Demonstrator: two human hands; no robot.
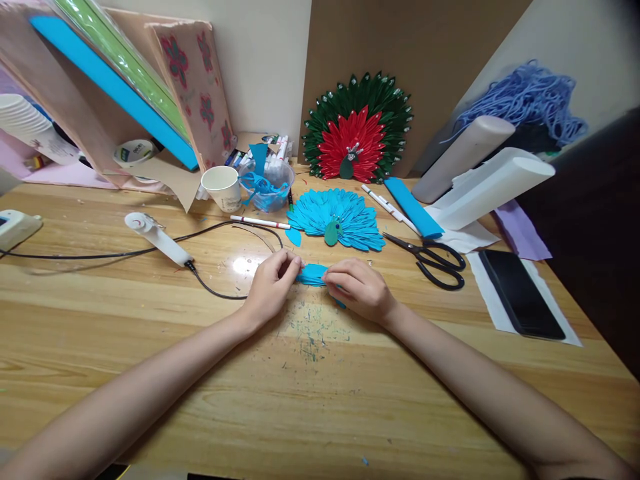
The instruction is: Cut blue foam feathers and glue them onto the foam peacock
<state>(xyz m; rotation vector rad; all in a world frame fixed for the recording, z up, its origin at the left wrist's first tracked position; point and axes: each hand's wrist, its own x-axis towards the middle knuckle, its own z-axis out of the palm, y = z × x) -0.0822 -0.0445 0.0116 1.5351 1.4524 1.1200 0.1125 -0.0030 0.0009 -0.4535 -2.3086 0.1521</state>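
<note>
1. Keeping the white corded tool (160,239) parked on the left seems sound. Its black cable (215,291) loops up to the left wrist, so small movements on this side should avoid a snag.
2. Left hand (267,283): thumb and forefinger pinch the left end of the blue stack (313,274). Judgement: this works as the anchor; light, even pressure should hold the layers without creasing them.
3. Blue stack: lies between the two hands, low over the table (300,393), in front of the blue fan-shaped bird (347,211). Several layer edges show along its near side. Advice: square these edges before pressing; uneven layers would likely slip.
4. Blue bird: just beyond the hands, apart from them. Forward pushes are best kept short, as its layered pieces look easy to bend.
5. Right hand (359,287): fingers bunched together at the stack's right end. Thumb contact mostly hidden; cannot tell whether the pinch is closed. A bit of blue shows below the fingers. Advice: match the left hand's height so the stack does not twist.
6. Black scissors (425,255): on the table, right of the right hand, blades partly apart, tips toward the bird. Mind the points when moving that way.
</note>
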